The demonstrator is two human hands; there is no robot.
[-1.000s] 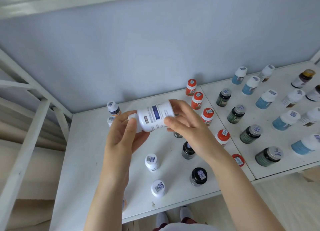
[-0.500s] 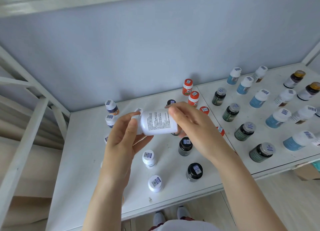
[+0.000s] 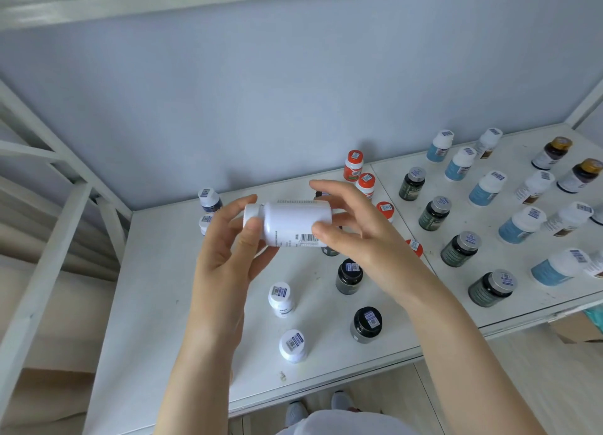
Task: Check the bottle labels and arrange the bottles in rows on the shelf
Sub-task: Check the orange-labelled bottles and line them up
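Head view is showing the label check in progress: a person is holding a white bottle (image 3: pixel 295 223) on its side in the air above the shelf (image 3: pixel 156 304), between the two hands. The left hand (image 3: pixel 228 248) is gripping the cap end, with thumb and fingers closed on the cap. The right hand (image 3: pixel 352 235) is pinching the bottom end, thumb in front and fingers behind. A barcode and small print are facing the camera.

I judge that the bottle is being read, not yet placed. The next move is asking for setting it upright with the other white bottles (image 3: pixel 282 299) at the left, in line with them.

The bottle is looking like smooth, slightly glossy plastic, a round cylinder with a narrower cap. The shelf is a flat white painted board with small marks.
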